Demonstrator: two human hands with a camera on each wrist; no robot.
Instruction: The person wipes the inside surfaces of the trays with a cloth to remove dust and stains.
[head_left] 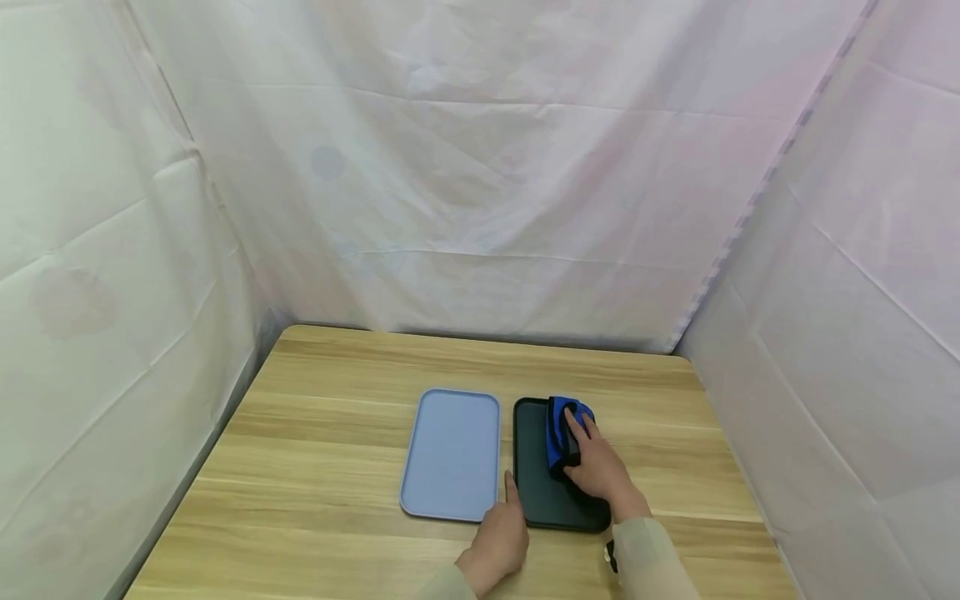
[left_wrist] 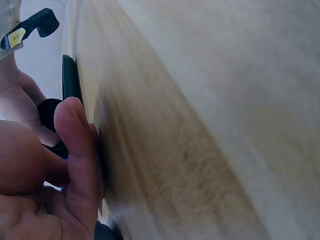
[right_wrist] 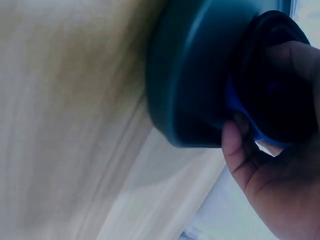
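Observation:
A dark green tray [head_left: 531, 467] lies right of centre on the table. On its right half lies a folded blue-and-black fabric piece [head_left: 557, 437]; its exact kind is unclear. My right hand [head_left: 600, 467] grips this piece, its fingers spread over the top and its thumb at the near edge. In the right wrist view the fabric [right_wrist: 280, 85] shows a rounded black end with blue along it, above the tray. Beside the tray's near left edge is my left hand [head_left: 501, 533], index finger straight along the rim and other fingers bent, holding nothing visible.
A light blue tray [head_left: 453, 454] lies just left of the dark one, with a narrow gap between them. Both are on a wood-grain table [head_left: 322, 475]. White cloth walls [head_left: 480, 183] stand at the back and both sides.

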